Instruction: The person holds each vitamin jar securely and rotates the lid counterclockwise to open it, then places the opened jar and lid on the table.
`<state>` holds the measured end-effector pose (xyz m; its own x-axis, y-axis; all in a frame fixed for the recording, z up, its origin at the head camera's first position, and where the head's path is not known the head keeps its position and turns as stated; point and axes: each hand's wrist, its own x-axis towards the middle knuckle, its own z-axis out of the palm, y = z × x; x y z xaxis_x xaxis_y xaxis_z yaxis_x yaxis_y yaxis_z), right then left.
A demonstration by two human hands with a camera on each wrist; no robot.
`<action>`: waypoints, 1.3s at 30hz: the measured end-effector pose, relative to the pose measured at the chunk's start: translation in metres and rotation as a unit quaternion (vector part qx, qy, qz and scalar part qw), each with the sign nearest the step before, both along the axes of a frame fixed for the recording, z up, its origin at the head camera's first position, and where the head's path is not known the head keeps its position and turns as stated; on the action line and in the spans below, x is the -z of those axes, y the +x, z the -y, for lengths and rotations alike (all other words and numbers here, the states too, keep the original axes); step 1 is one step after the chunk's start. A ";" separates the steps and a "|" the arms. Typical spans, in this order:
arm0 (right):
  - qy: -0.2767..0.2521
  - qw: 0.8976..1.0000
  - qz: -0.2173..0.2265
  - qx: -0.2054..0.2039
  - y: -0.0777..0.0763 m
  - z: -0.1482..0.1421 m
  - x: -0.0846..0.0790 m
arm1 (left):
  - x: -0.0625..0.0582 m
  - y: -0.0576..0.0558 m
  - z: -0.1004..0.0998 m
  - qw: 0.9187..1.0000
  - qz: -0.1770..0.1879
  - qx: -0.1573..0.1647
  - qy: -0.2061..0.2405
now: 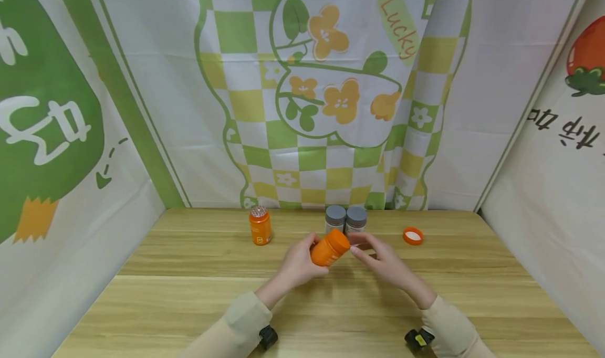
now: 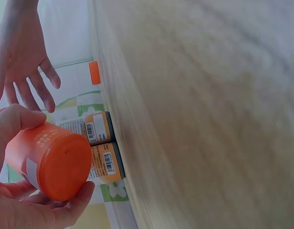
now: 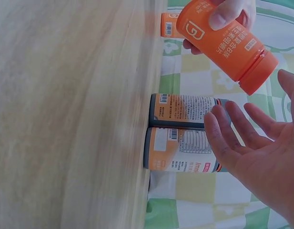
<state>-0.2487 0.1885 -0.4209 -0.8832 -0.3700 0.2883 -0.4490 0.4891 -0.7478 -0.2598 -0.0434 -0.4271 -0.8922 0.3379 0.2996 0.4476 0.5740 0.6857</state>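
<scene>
My left hand (image 1: 298, 262) grips an orange pill bottle (image 1: 324, 253), its orange cap (image 1: 338, 239) on, tilted with the cap up and toward the right. In the left wrist view the thumb and fingers wrap round the bottle's side, and its flat base faces the camera. My right hand (image 1: 388, 263) is beside the cap, holding nothing. The right wrist view shows its fingers (image 3: 254, 136) spread, a small gap from the cap. Beyond the hands stand two grey-capped bottles (image 1: 335, 214), partly hidden in the head view.
A second orange bottle (image 1: 261, 231), its top uncapped, stands at the back left of the wooden table (image 1: 189, 305). An orange cap (image 1: 413, 236) lies at the back right, white inside facing up. A printed curtain (image 1: 314, 164) hangs behind the table's back edge.
</scene>
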 end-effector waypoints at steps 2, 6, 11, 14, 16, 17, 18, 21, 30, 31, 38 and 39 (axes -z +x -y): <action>-0.008 1.000 -0.004 -0.002 0.000 0.001 0.000 | 0.000 0.001 -0.001 1.000 0.000 0.002 -0.001; -0.019 1.000 -0.013 -0.005 0.000 0.002 -0.002 | 0.000 0.003 -0.002 1.000 0.000 0.007 0.001; -0.020 1.000 -0.018 -0.002 0.001 0.005 -0.004 | 0.000 0.005 -0.003 1.000 -0.003 0.007 0.002; -0.019 1.000 -0.020 -0.002 0.001 0.007 -0.006 | 0.000 0.007 -0.004 1.000 -0.004 0.011 0.004; -0.019 1.000 -0.021 -0.003 0.001 0.008 -0.006 | -0.001 0.008 -0.005 1.000 -0.004 0.012 0.002; -0.018 1.000 -0.022 -0.003 0.002 0.009 -0.007 | -0.001 0.009 -0.005 1.000 -0.005 0.012 0.001; -0.017 1.000 -0.022 -0.003 0.004 0.010 -0.010 | -0.002 0.010 -0.005 1.000 -0.005 0.014 0.001; -0.016 1.000 -0.026 -0.005 0.004 0.012 -0.012 | -0.002 0.011 -0.006 1.000 -0.009 0.018 -0.004; -0.009 0.999 -0.040 -0.012 0.002 0.014 -0.011 | -0.001 0.014 -0.009 0.999 -0.015 0.030 -0.021; -0.007 0.999 -0.044 -0.012 0.002 0.015 -0.011 | -0.001 0.014 -0.009 0.999 -0.017 0.031 -0.021; 0.010 0.998 -0.067 -0.003 0.003 0.020 -0.013 | -0.002 0.017 -0.010 0.999 -0.027 0.032 -0.030; 0.011 0.997 -0.072 -0.001 0.004 0.021 -0.013 | -0.003 0.017 -0.010 0.999 -0.027 0.029 -0.033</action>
